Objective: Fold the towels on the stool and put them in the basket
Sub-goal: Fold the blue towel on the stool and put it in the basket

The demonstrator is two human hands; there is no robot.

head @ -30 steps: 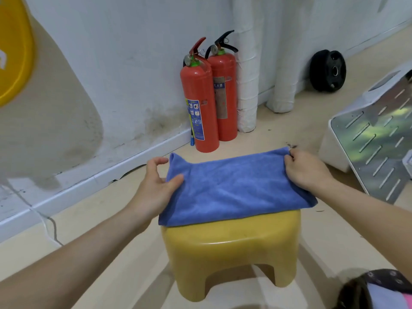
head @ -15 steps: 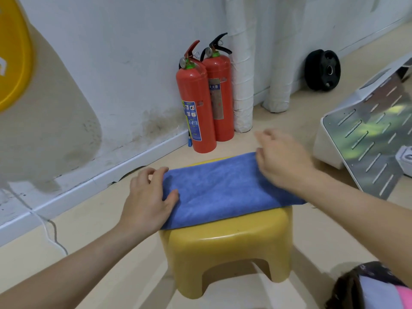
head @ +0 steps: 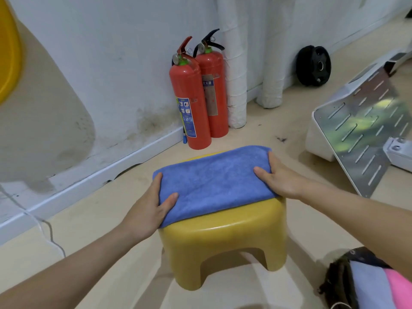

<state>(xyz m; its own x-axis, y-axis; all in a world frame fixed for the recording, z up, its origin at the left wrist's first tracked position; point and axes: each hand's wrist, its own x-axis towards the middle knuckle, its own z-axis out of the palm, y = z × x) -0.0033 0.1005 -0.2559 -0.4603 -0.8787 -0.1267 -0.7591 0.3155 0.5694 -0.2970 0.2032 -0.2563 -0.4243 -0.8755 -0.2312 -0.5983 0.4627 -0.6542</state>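
In the head view, the folded blue towel is lying across the top of the yellow stool. The left hand is pinching the towel's left end with the thumb on top, where half a second ago it was pressing flat. The right hand, earlier sweeping over the towel's middle, is now gripping its right end the same way. A dark basket is sitting on the floor to the stool's right, nearer the camera.
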